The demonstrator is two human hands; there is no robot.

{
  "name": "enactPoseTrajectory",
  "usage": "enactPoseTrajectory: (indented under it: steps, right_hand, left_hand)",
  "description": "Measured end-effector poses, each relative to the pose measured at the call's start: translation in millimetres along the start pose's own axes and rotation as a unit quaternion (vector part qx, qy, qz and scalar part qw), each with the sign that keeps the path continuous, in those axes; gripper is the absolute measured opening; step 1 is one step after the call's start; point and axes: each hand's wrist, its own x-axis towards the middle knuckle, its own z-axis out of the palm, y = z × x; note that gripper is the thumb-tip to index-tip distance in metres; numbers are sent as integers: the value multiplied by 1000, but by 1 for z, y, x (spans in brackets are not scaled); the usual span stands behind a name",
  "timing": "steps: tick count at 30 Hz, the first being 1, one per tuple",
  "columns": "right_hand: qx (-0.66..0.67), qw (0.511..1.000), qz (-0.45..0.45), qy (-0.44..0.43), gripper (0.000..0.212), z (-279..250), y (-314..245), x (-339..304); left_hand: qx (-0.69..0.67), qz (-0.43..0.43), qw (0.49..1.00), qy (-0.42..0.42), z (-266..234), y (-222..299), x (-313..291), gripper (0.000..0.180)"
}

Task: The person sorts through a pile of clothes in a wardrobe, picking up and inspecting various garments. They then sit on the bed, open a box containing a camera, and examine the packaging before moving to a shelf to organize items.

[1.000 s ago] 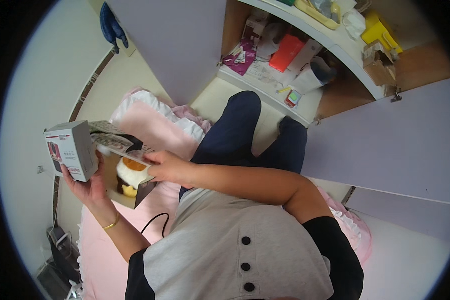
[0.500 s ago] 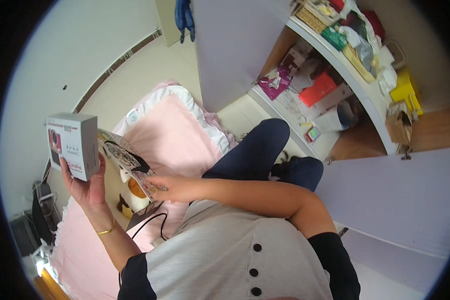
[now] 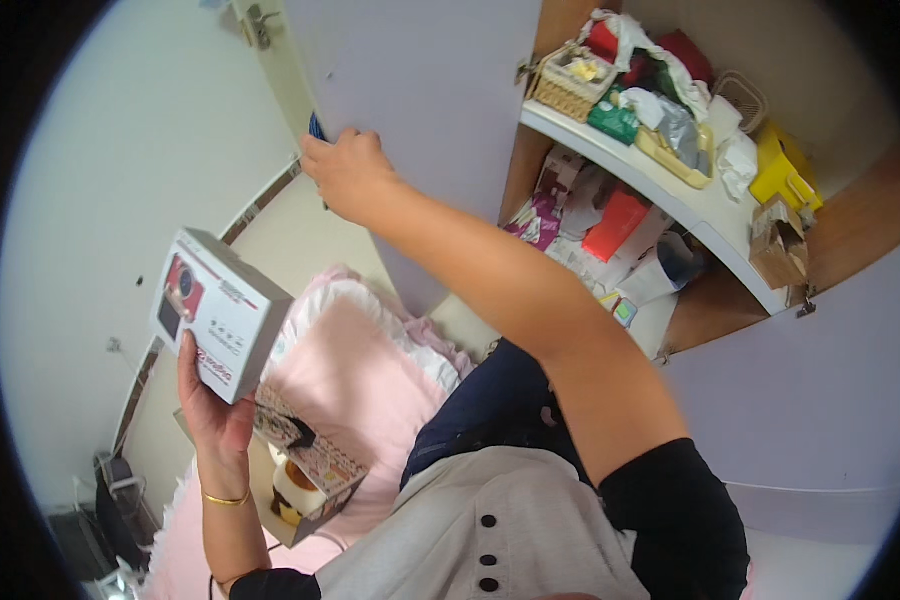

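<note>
In my left hand [image 3: 215, 400] a white camera box [image 3: 220, 310] is held up, tilted, with a red camera pictured on its front. My thumb lies across the front face, and the other fingers are mostly hidden by the box. My right arm stretches up and forward, and my right hand [image 3: 348, 172] is curled at the free edge of a lavender cabinet door [image 3: 420, 110]. Below the left hand, a patterned cardboard box [image 3: 320, 462] rests on the pink bedding, its lid raised. Inside it sits a brown-and-white plush toy [image 3: 295, 492].
On the right, the cabinet shelf [image 3: 610, 145] bears a wicker basket [image 3: 570, 85], a yellow container [image 3: 785, 170] and a small cardboard box [image 3: 778, 242]. Bags and a red packet [image 3: 615, 225] fill the lower compartment. Pink bedding [image 3: 360, 360] spreads before me.
My right hand has left the patterned box's lid and reached up to the cabinet door's edge. The camera box in my left hand has shifted right and tilted. My view has turned.
</note>
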Motion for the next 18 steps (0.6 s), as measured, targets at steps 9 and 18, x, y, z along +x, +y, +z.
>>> enactPoseTrajectory:
  steps: [9,18]
  right_hand:
    - [-18,998,-43,-41,18,22,10,-17]
    - [251,953,81,149,9,-30,59,-165]
  left_hand:
    - [-37,0,999,-12,13,-21,36,35]
    - [-45,264,959,97,-127,86,-77,39]
